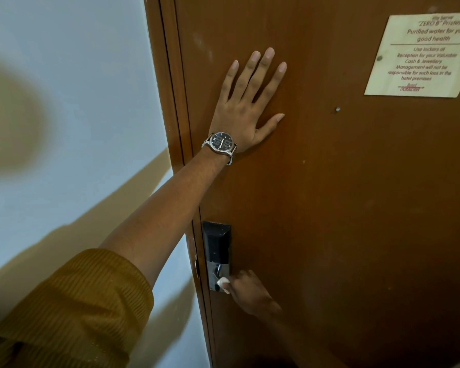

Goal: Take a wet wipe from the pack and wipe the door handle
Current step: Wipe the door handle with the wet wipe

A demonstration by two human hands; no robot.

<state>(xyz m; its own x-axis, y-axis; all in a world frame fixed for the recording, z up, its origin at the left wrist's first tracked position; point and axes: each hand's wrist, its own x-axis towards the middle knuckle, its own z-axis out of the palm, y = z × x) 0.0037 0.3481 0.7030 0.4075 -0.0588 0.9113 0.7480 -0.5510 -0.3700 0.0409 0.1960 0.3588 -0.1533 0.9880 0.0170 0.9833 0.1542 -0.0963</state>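
The brown wooden door [329, 208] carries a black-and-silver lock plate [217, 248] at seven o'clock and a printed notice [422, 55] at two o'clock.

A hotel room: the door notice [420, 55] mentions reception lockers and hotel premises.

Printed notice [422, 54], partly blurred; wristwatch [221, 143]

The left hand [246, 107] lies flat on the door [343, 208], and its arm crosses the way to the lock plate [217, 251] from the left. The right hand [246, 292] with the wipe [222, 283] covers the handle. To the right, the door is bare below the paper notice [422, 54].
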